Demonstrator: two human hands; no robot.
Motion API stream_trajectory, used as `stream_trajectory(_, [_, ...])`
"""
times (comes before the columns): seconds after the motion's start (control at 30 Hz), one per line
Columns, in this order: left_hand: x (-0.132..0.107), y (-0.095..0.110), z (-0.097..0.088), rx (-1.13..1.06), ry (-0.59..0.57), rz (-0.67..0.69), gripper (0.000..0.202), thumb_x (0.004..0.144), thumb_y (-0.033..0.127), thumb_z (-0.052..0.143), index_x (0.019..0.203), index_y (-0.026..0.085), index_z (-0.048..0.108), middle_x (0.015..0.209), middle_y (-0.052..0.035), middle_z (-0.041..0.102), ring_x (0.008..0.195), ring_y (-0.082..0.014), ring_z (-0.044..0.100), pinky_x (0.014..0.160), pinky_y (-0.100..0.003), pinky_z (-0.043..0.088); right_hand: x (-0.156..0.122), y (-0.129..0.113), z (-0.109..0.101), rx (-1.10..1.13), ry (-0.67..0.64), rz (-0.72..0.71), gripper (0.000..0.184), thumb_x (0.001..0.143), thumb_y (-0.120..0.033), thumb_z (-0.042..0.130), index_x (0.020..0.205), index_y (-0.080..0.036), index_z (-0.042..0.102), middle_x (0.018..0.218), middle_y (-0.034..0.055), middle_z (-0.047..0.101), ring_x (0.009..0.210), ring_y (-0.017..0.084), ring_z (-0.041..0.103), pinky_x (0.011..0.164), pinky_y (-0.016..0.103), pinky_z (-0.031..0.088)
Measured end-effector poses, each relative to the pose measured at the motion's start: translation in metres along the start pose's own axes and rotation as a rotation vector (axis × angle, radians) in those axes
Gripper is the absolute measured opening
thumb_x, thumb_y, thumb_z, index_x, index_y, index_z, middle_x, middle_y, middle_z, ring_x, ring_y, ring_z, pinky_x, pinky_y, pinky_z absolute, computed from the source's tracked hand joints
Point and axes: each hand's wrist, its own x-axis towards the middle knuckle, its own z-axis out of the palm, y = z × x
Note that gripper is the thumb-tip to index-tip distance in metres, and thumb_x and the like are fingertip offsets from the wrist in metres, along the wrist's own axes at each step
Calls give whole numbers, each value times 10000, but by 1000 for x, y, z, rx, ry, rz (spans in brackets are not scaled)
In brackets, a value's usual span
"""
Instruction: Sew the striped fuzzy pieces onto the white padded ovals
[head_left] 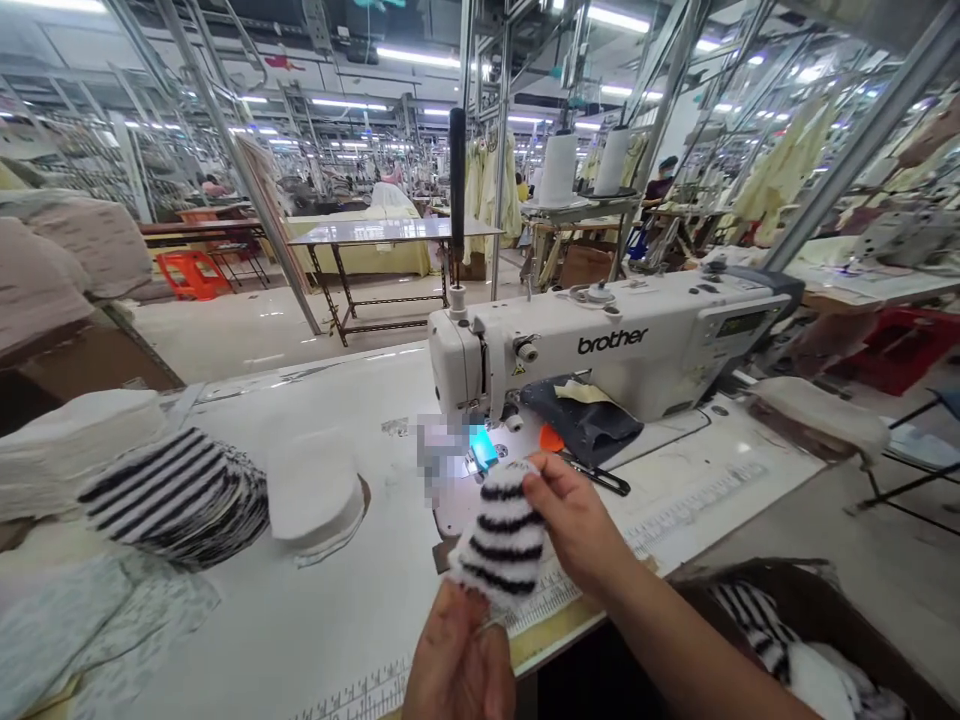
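Between my two hands is a small black-and-white striped fabric piece (pixel 504 535), fuzzy and rounded at the top. My right hand (pixel 574 510) pinches its upper right edge. The lower left edge is gripped by my left hand (pixel 461 655), whose fingertips are partly hidden by the cloth. The piece is held in front of a white sewing machine (pixel 540 350) lettered "brother", apart from the lit needle area. Part of the needle area is pixelated. To the left are a stack of striped pieces (pixel 172 495) and a stack of white rounded pieces (pixel 311 490).
Pale patterned fabric (pixel 105 625) and a thick white stack (pixel 82 430) lie at the far left. Dark cloth (pixel 581 425) and a black-handled tool (pixel 607 478) rest under the machine arm. A box of striped pieces (pixel 810 640) stands at lower right. Rulers (pixel 697 510) mark the table's front edge.
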Motion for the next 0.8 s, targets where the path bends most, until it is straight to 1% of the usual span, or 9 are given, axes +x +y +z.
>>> stream_trajectory(0.1, [4,5,-3,159,184,279,489,628,516,753,1015,255,607,886,3,667,531,-91,568,472,-180,469,3,-5,-4,-76,-18,15,270,825,-443,634,858,-180,582,734,-19,561,649,105,499,612,207,396])
stream_trajectory(0.17, [8,15,1,335,170,362,497,591,494,790,965,208,632,900,-17,663,720,-139,601,634,-206,488,3,-6,-1,-189,-106,38,253,841,-415,618,924,-176,620,802,1,579,709,114,515,655,216,403])
stream_trajectory(0.27, [13,32,10,566,57,257,337,702,417,735,888,155,629,844,-26,648,754,-151,582,612,-196,440,-4,-3,6,-211,-207,73,323,827,-354,643,1107,-204,585,838,-9,546,742,105,518,675,211,405])
stream_trajectory(0.37, [17,42,15,574,48,180,279,785,418,648,878,170,563,816,-13,635,744,-157,593,546,-189,416,-13,-1,4,-27,-336,212,669,728,-248,745,1300,-265,398,929,-13,518,839,118,549,724,224,429])
stream_trajectory(0.43, [18,44,14,551,68,149,282,796,431,630,854,180,516,821,-12,635,746,-163,607,544,-192,429,-18,1,-1,67,-412,303,799,705,-206,762,1351,-272,297,976,5,538,869,132,572,747,248,444])
stream_trajectory(0.53, [15,45,14,539,54,97,339,761,427,671,914,198,474,864,-27,647,767,-178,627,601,-227,474,-22,1,-7,85,-370,312,782,745,-238,734,1362,-248,254,950,24,580,832,147,599,718,268,461])
stream_trajectory(0.67, [10,46,20,513,-8,55,673,636,256,788,1155,239,359,938,-57,651,854,-231,637,720,-318,511,-23,4,-9,27,-294,288,724,780,-303,700,1358,-265,265,936,16,552,826,147,584,682,256,457])
stream_trajectory(0.73, [10,45,18,526,-25,50,716,661,239,758,1217,254,308,1000,-73,635,890,-245,632,746,-344,515,-24,5,-11,-82,-285,273,674,802,-309,671,1356,-300,288,926,-4,505,748,109,556,635,223,438])
stream_trajectory(0.8, [12,44,10,648,-28,75,691,730,285,685,1280,278,267,1098,-88,589,926,-249,620,735,-352,525,-25,4,-15,-304,-271,235,634,820,-286,643,1354,-342,306,974,-4,478,690,85,518,602,212,427])
